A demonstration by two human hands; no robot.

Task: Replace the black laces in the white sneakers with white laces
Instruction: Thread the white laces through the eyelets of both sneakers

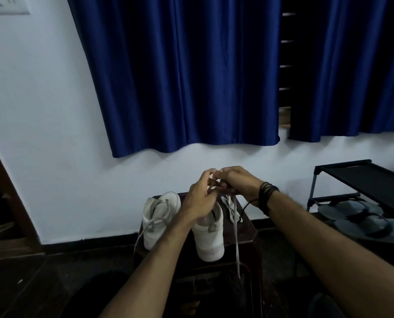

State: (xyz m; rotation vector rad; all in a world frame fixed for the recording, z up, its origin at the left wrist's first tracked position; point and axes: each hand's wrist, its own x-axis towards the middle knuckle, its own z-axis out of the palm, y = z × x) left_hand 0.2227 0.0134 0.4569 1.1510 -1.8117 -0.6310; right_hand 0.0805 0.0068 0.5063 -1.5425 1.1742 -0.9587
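Both hands, left hand and right hand, pinch the white lace above the right sneaker; fingers clamped, likely to thread it.

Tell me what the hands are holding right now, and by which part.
Both hands, left and right, pinch a white lace near its upper end above the right sneaker; the rest hangs loose below.
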